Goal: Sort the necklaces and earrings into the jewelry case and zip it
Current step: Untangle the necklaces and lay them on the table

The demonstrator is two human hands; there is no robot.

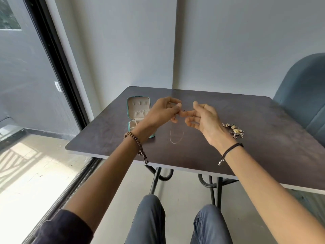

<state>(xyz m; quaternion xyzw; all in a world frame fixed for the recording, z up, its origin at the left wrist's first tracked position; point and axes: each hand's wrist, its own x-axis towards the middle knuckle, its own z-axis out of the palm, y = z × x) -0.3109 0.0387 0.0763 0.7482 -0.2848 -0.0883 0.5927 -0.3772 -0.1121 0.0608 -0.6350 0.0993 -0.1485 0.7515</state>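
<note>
In the head view, a dark tabletop (263, 138) is seen from above and in front, with two bare forearms reaching over its near edge. The left hand (162, 111) and the right hand (204, 118) are raised above the middle of the tabletop, close together, their fingertips nearly meeting. A thin gold necklace (175, 136) is held between them: its upper ends are pinched by the left hand's fingers (177, 107), which are pressed together on the chain, and it hangs down in a narrow loop. Whether the loop's bottom touches the tabletop cannot be told. The right hand's fingers (192, 113) are loosely curled and partly spread, with the thumb and forefinger reaching towards the left hand's pinch; whether they actually grip the chain cannot be told.

The jewelry case (139, 110) is set near the left edge of the tabletop, towards the far left corner. It lies open, its teal lid upright with a beige lining shown, and its lower tray is partly hidden behind the left wrist. A pile of jewelry (234, 130) in gold and dark tones lies just beyond the right wrist, well apart from the case.

A beaded bracelet (134, 138) is worn on the left wrist and a dark cord bracelet (232, 148) on the right.
</note>
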